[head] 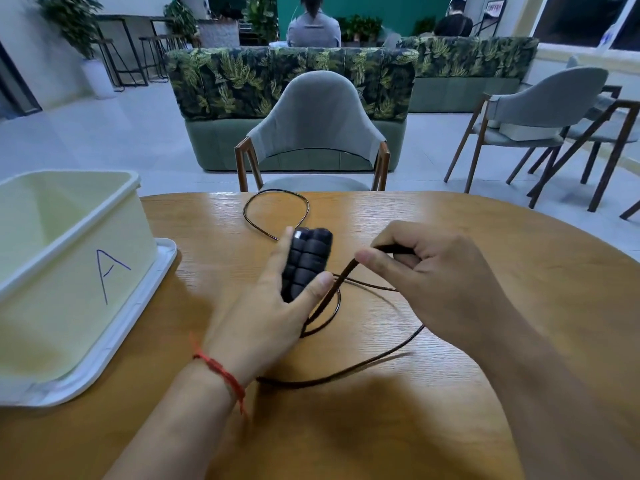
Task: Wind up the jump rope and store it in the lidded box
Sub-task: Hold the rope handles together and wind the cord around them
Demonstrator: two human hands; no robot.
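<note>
My left hand (pixel 273 317) grips the two black ribbed jump rope handles (pixel 306 261) side by side, upright above the wooden table (pixel 450 393). My right hand (pixel 436 282) pinches the thin dark rope (pixel 332 292) just right of the handles, holding it taut. Loose rope lies in a loop (pixel 277 209) at the table's far edge and curves across the table under my right wrist. The pale yellow box (pixel 69 271), marked "A", stands open at the left on its white lid (pixel 114 344).
A grey chair (pixel 311 126) is pushed in at the table's far side. More chairs (pixel 540 123) stand to the right. A leaf-patterned sofa (pixel 291 81) sits behind, with two seated people beyond it.
</note>
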